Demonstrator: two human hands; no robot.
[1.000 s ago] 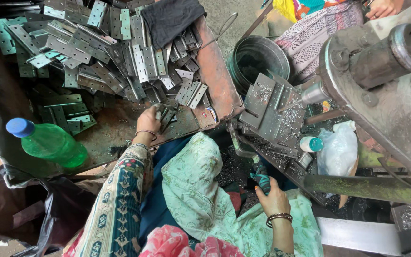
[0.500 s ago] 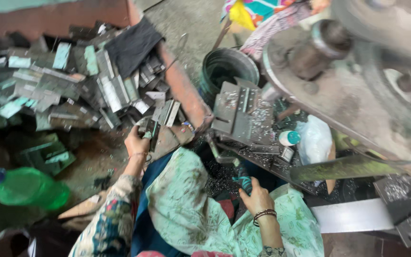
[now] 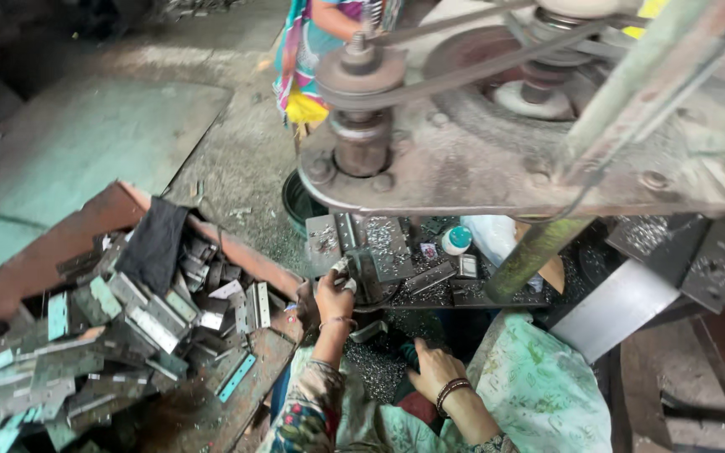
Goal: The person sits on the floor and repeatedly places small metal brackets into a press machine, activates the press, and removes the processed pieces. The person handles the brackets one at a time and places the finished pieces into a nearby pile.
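Grimy workshop floor, belt-driven press overhead, rusty tray of metal hinge plates at left. Left hand closed on a small plate at the press bed — seemingly seating it under the tool; right hand rests loosely curled and empty in the lap among swarf. Seating calls for a square fit, fingers clear.

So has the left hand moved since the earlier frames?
Yes. The left hand has gone from the edge of the bin of metal plates over to the machine's work plate.
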